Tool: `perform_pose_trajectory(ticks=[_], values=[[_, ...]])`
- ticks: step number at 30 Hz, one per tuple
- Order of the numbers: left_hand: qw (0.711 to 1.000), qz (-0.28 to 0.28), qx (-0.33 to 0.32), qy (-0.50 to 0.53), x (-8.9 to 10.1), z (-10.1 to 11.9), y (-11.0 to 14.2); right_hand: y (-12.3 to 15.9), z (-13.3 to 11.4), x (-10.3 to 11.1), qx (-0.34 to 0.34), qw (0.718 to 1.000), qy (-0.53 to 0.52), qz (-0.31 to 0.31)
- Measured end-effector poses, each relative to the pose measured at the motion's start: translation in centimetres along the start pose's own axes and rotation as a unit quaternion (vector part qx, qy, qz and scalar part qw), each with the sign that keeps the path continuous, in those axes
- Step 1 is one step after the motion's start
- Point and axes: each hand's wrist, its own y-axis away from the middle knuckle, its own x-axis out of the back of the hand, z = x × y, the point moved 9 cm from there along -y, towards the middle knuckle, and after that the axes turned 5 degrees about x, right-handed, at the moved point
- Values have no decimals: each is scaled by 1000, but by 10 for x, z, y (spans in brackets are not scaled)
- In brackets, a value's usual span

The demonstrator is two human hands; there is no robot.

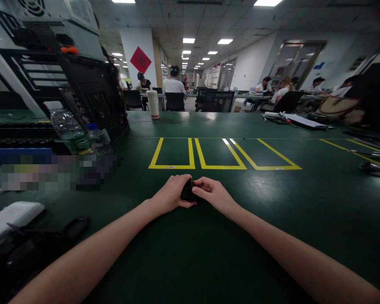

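Note:
A small black object (186, 192) is held between my two hands just above the dark green table (190, 253); its kind is hard to make out. My left hand (172, 192) wraps round its left side, thumb below and fingers over the top. From the right, my right hand (210, 192) grips its edge with thumb and fingertips. Parts of the object are hidden by the fingers. Beyond the hands, yellow tape outlines (220, 167) mark out areas on the tabletop.
To the left stand an open black computer case (91, 97), a clear plastic bottle (65, 126) and a white box-shaped item (17, 217). A white tumbler (153, 104) is at the far edge. Papers (304, 121) and scissors (372, 168) lie right. Several people sit farther back.

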Motion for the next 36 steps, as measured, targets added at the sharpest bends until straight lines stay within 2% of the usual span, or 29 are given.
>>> perform_pose_trajectory(ticks=[5,10,16,26,36], values=[[1000,-1,-3,4,-2,-1,0,1,-2,-1,13,1000,-1,9],[1000,5,9,12,-1,-3,-1,7,-11,-1,39,998,53,19],[999,-14,20,32,2,1,-1,6,-8,-5,35,999,11,8],[998,-22,31,43,0,-2,0,3,-2,-3,2,1000,20,0],[999,-10,24,35,0,-3,-1,4,-7,-6,21,1000,1,-7]])
